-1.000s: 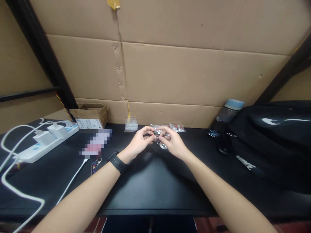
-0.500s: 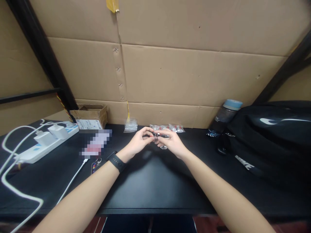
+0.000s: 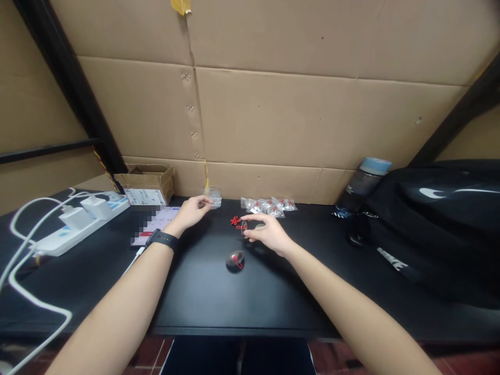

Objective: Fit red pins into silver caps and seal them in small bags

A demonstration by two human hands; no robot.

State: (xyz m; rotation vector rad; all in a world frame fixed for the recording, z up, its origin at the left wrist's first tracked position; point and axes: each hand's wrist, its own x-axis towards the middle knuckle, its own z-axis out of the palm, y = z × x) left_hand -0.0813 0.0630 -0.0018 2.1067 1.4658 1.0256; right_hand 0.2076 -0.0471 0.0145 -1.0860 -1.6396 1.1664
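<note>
My left hand [image 3: 195,207] is at the back of the table, fingers apart, its fingertips against a small stack of clear plastic bags [image 3: 214,198]. With thumb and index finger, my right hand [image 3: 266,233] pinches a thin round clear disc [image 3: 244,228] by its edge, standing upright. A small red loop [image 3: 239,227] shows beside the disc. Just behind it lies a cluster of small red pieces [image 3: 235,221]. Nearer to me on the table is a shiny dark rounded piece [image 3: 234,259] with a red clip-like part on it; its exact kind is unclear.
Several clear packets with red bits [image 3: 269,204] lie along the cardboard wall [image 3: 273,125]. At left are a power strip [image 3: 58,242] with white cables, a phone [image 3: 156,225] and an open carton [image 3: 146,185]. A bottle [image 3: 361,182] and black bag [image 3: 441,234] stand at right.
My hands have parted: the left moved left and back to the plastic bags, while the right keeps the disc. The red pieces and the dark rounded piece now show on the table.
</note>
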